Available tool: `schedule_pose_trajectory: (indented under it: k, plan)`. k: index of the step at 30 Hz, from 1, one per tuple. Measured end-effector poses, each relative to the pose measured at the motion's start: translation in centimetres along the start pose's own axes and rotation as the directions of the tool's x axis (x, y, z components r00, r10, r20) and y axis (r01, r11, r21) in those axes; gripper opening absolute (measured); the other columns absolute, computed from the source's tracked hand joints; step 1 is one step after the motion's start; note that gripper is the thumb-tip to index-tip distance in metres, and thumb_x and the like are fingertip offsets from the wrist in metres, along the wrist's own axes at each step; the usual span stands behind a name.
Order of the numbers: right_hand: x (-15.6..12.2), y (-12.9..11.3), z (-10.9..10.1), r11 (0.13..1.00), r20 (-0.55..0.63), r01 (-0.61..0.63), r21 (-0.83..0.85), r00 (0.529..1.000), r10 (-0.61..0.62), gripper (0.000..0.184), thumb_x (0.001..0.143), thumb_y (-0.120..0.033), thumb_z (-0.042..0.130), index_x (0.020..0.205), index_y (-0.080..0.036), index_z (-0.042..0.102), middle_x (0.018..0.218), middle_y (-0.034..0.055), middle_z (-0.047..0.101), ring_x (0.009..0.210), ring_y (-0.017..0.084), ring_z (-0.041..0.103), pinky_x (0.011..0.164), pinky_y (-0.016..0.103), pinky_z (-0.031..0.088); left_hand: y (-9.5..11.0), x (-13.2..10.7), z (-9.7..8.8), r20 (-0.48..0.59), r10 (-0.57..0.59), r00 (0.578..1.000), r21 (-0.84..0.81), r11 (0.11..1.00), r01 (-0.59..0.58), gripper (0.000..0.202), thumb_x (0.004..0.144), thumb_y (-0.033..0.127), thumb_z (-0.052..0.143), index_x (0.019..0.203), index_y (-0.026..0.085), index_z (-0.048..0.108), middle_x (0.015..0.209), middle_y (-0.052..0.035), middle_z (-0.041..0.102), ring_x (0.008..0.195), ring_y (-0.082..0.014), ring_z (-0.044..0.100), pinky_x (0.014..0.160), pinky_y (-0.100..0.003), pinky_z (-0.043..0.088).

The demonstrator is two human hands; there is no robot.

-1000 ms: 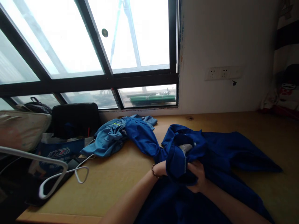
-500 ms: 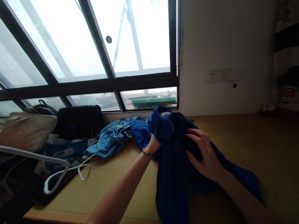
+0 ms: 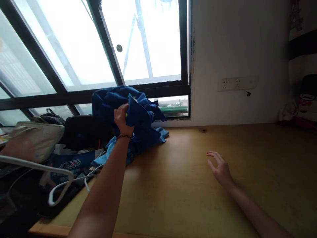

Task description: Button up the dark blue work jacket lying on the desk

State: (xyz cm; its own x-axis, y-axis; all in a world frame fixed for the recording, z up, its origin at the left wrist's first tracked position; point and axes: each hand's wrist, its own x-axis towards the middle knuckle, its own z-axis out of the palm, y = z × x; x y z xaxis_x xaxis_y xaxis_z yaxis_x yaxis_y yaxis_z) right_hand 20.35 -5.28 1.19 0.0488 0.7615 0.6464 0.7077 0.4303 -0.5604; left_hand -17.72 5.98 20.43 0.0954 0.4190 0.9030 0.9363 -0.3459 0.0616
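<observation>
My left hand (image 3: 122, 119), with a beaded bracelet at the wrist, is closed on a bunched dark blue garment (image 3: 142, 115). It holds the cloth up in front of the window, and the loose folds hang over a lighter blue garment (image 3: 162, 133) on the tabletop. Most of that lighter cloth is hidden behind the dark one and my left arm. Off to the right, my right hand (image 3: 221, 170) hovers above the wooden table (image 3: 178, 185), fingers loosely apart and holding nothing.
At the left stand a beige bag (image 3: 41, 138), a black case (image 3: 79, 132) and a blue printed bag (image 3: 71, 163). A white bent tube (image 3: 37, 168) juts in before them. Wall sockets (image 3: 231, 84) sit above the table's back edge; a round hole (image 3: 202, 130) is near it.
My left hand has swung the dark blue garment leftward, off the table and over the lighter one. My right hand has let go of it and moved slightly right and down.
</observation>
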Motion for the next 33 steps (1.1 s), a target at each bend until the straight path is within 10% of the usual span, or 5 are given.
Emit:
schedule_pose_trajectory:
  k: [5,8,24,30,33]
  plan:
    - [-0.5,0.5,0.5,1.000,0.134,0.012,-0.002,0.991,-0.011,0.017,0.076,-0.021,0.042,0.087,-0.020,0.055,0.096,0.0068,0.056,0.094,0.021,0.051,0.084,0.036,0.039,-2.6,-11.3,2.7,0.398,-0.308,0.864,0.330,0.927,0.179,0.037,0.074,0.014,0.044,0.110,0.020,0.052,0.107,-0.0079,0.054,0.091,-0.0235,0.044,0.073,-0.032,0.032]
    - [-0.7,1.1,0.9,1.000,0.185,-0.029,0.010,0.982,0.027,0.018,0.076,-0.023,0.041,0.084,-0.019,0.056,0.090,0.0064,0.057,0.088,0.020,0.053,0.080,0.035,0.042,-3.3,-15.2,3.9,0.436,-0.398,0.807,0.431,0.880,0.201,0.039,0.075,0.013,0.041,0.111,0.023,0.051,0.113,-0.0088,0.050,0.092,-0.0246,0.043,0.071,-0.033,0.031]
    - [-1.0,2.5,1.5,0.990,0.264,-0.139,0.035,0.956,0.125,0.018,0.075,-0.025,0.040,0.076,-0.018,0.057,0.080,0.0058,0.059,0.073,0.018,0.056,0.069,0.031,0.046,1.0,-17.9,1.8,0.354,-0.371,0.859,0.379,0.896,0.231,0.065,0.069,0.016,0.047,0.130,0.021,0.025,0.138,-0.0105,0.019,0.125,-0.0296,0.014,0.098,-0.052,0.013]
    - [-0.8,2.6,1.4,0.989,0.264,-0.145,0.019,0.955,0.135,0.019,0.075,-0.026,0.041,0.075,-0.018,0.058,0.079,0.0053,0.060,0.072,0.018,0.057,0.068,0.031,0.045,8.6,-17.1,1.3,0.422,0.030,0.906,-0.019,1.000,-0.024,0.058,0.073,0.018,0.046,0.129,0.019,0.031,0.140,-0.0111,0.018,0.129,-0.0281,0.009,0.102,-0.052,0.006]
    - [-0.8,2.6,1.4,0.992,0.268,-0.123,-0.018,0.955,0.123,0.020,0.076,-0.026,0.040,0.074,-0.018,0.059,0.077,0.0049,0.060,0.072,0.018,0.056,0.068,0.030,0.044,12.5,-18.1,1.9,0.509,0.451,0.733,-0.418,0.874,-0.247,0.051,0.077,0.025,0.043,0.127,0.021,0.035,0.134,-0.0102,0.033,0.126,-0.0238,0.022,0.103,-0.047,0.015]
